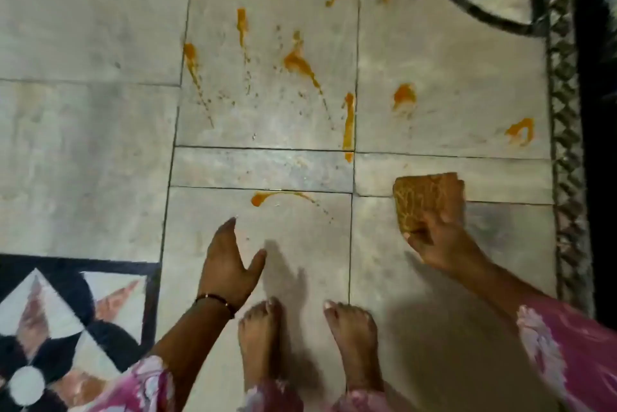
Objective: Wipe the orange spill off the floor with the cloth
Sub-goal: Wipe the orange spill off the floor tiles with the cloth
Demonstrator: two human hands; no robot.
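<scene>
The right hand [440, 238] grips the cloth [424, 201]; the left hand [227, 264] hangs spread, empty. The spill [300, 64] streaks the floor [83, 144] beyond the cloth, fanning leftward; nearest streak lies just left.

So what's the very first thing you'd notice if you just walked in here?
The orange spill, splashed in blobs and streaks across the pale floor tiles ahead of the person's bare feet. Next, the right hand gripping a brownish cloth low over the tiles, while the left hand is open. A black-and-white flower pattern fills the bottom-left corner.
</scene>
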